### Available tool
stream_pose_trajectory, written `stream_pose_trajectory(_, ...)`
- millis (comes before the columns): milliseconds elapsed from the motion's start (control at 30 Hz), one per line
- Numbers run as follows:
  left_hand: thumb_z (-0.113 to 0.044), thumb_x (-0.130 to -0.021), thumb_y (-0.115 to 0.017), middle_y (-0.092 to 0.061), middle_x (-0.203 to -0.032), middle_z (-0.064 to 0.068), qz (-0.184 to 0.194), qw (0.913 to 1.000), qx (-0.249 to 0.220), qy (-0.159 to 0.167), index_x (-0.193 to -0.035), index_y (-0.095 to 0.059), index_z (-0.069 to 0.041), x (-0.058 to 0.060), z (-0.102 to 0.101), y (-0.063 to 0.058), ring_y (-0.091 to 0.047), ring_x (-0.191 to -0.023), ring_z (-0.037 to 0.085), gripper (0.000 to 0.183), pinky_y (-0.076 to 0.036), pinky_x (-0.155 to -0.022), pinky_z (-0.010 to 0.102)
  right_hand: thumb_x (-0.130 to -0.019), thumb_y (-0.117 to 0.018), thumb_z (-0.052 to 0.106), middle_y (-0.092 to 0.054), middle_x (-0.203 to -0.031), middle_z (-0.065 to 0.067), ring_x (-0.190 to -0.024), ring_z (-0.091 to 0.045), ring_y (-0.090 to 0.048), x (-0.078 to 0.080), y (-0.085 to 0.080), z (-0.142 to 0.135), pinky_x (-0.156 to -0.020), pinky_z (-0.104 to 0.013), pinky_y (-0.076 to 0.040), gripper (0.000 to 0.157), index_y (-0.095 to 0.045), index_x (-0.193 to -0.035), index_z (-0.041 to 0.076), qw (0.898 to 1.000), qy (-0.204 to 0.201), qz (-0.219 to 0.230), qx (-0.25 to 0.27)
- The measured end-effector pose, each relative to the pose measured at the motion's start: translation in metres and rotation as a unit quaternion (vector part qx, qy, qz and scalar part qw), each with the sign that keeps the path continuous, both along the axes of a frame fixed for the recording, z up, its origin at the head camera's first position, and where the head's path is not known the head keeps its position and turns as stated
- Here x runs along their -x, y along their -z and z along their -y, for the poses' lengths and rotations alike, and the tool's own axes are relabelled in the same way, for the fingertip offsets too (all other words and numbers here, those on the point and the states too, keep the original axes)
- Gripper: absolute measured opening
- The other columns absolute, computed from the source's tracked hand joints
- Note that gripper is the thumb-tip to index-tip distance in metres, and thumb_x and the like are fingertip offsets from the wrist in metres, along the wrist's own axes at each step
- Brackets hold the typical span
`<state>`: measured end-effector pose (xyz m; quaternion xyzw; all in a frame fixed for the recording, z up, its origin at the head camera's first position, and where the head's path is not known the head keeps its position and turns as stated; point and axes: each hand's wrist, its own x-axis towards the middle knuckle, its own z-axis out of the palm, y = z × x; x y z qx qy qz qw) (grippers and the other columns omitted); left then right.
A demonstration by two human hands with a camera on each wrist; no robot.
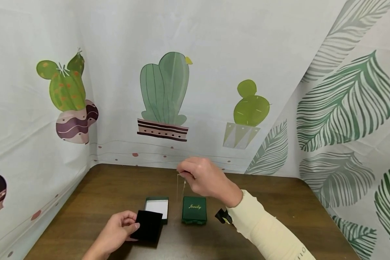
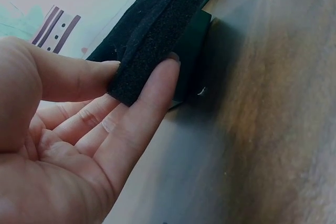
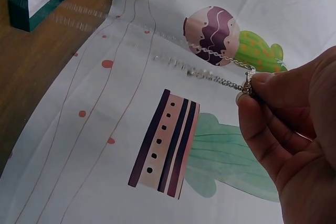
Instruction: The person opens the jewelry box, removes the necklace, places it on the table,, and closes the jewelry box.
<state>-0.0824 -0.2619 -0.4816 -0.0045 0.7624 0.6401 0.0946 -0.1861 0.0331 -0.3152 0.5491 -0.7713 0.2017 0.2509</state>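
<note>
Between thumb and fingertip, my right hand (image 1: 203, 177) pinches a thin chain necklace (image 3: 226, 81) near its clasp. Two strands of it hang down, blurred toward the lower end in the right wrist view. My left hand (image 1: 118, 225) grips a square black foam pad (image 1: 148, 226) by its left edge, thumb on top and fingers beneath. The pad is tilted and overlaps the near corner of an open green box base (image 1: 156, 205) with a white inside. Right of that base lies a dark green lid (image 1: 194, 207) lettered "Jewelry" in gold.
The brown wooden table (image 1: 117, 184) has rounded far corners. A white cloth (image 1: 211, 36) printed with cacti and leaves hangs behind it and along both sides. A small black and yellow item (image 1: 223, 216) shows beside the right sleeve cuff.
</note>
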Motion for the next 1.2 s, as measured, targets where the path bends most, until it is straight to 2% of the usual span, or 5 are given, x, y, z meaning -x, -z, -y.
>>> stream_pose_trajectory(567,0.001,-0.097,-0.064,-0.062,-0.091,0.008,0.0,1.0,0.004,0.006,-0.114,-0.055,0.014,0.0,0.001,0.005,-0.062,-0.08,0.012,0.023,-0.065,-0.072,0.038,-0.094,-0.072,-0.001,-0.074,-0.085,0.002,-0.07,-0.004,-0.058,0.0,0.006,0.002,-0.067,-0.014,-0.051,0.013,-0.071,-0.091,0.011,0.999,-0.009,0.032,-0.005)
stream_pose_trajectory(733,0.001,-0.096,-0.065,-0.063,-0.09,0.007,-0.003,0.9998,0.02,-0.006,-0.113,-0.057,0.013,0.001,0.002,0.004,-0.061,-0.078,0.011,0.023,-0.065,-0.07,0.035,-0.096,-0.068,-0.003,-0.07,-0.079,0.0,-0.066,-0.004,-0.052,0.018,0.012,0.012,-0.065,-0.015,-0.048,0.014,-0.07,-0.089,0.009,0.998,0.019,0.064,-0.02)
stream_pose_trajectory(900,0.002,-0.095,-0.065,-0.061,-0.091,0.007,0.0,0.9998,0.009,-0.016,-0.113,-0.056,0.015,0.002,0.003,0.0,-0.061,-0.08,0.012,0.023,-0.065,-0.071,0.038,-0.095,-0.067,-0.005,-0.071,-0.082,-0.003,-0.07,-0.009,-0.06,0.039,0.021,0.019,-0.068,-0.022,-0.055,0.013,-0.069,-0.09,0.007,0.998,0.05,0.027,0.027)
stream_pose_trajectory(1033,0.002,-0.097,-0.064,-0.06,-0.093,0.008,0.006,0.9997,0.006,-0.021,-0.115,-0.054,0.015,0.001,0.006,-0.001,-0.062,-0.082,0.014,0.024,-0.066,-0.074,0.039,-0.093,-0.07,-0.004,-0.07,-0.079,-0.001,-0.071,-0.012,-0.062,0.042,0.036,0.021,-0.067,-0.025,-0.055,0.014,-0.068,-0.087,0.009,0.997,0.072,-0.007,0.041)
stream_pose_trajectory(1200,0.001,-0.098,-0.063,-0.061,-0.095,0.009,0.01,0.9997,0.006,-0.02,-0.116,-0.054,0.014,0.001,0.008,0.001,-0.062,-0.084,0.015,0.025,-0.066,-0.075,0.039,-0.084,-0.068,-0.009,-0.069,-0.077,0.003,-0.07,-0.009,-0.061,0.026,0.081,0.026,-0.067,-0.021,-0.055,0.022,-0.068,-0.085,0.012,0.995,0.077,0.024,-0.058)
